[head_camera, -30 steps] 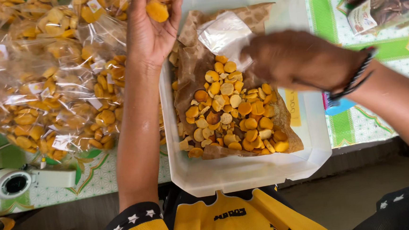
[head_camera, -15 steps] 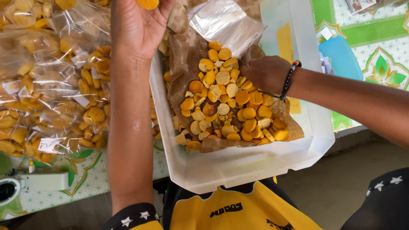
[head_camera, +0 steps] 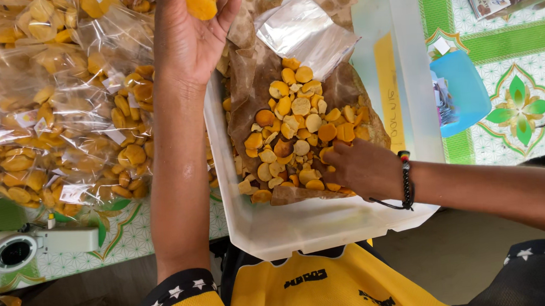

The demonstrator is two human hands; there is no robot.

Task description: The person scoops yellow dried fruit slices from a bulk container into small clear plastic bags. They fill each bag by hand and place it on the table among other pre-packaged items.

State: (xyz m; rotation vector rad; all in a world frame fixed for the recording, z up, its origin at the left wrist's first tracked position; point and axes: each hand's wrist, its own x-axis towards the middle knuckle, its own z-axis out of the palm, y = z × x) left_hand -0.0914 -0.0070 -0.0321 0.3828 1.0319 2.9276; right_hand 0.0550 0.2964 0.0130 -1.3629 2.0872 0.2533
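Pile of round yellow-orange chips (head_camera: 297,139) sits on brown paper (head_camera: 250,104) in white plastic tub (head_camera: 327,225), frame centre. Right hand (head_camera: 358,166) at 4 o'clock of pile, fingers curled into chips. Left hand (head_camera: 189,32) at 11 o'clock, fingers pinching one orange chip (head_camera: 201,3); sealed clear chip bags (head_camera: 61,103) at 9 o'clock.

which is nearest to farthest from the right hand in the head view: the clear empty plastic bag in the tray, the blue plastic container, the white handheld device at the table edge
From the right hand, resting in the yellow chips:
1. The clear empty plastic bag, up in the tray, just beyond the chip pile.
2. The blue plastic container, off to the right outside the tray; close to the bag's distance, so these two are hard to rank.
3. The white handheld device, far left at the table edge.
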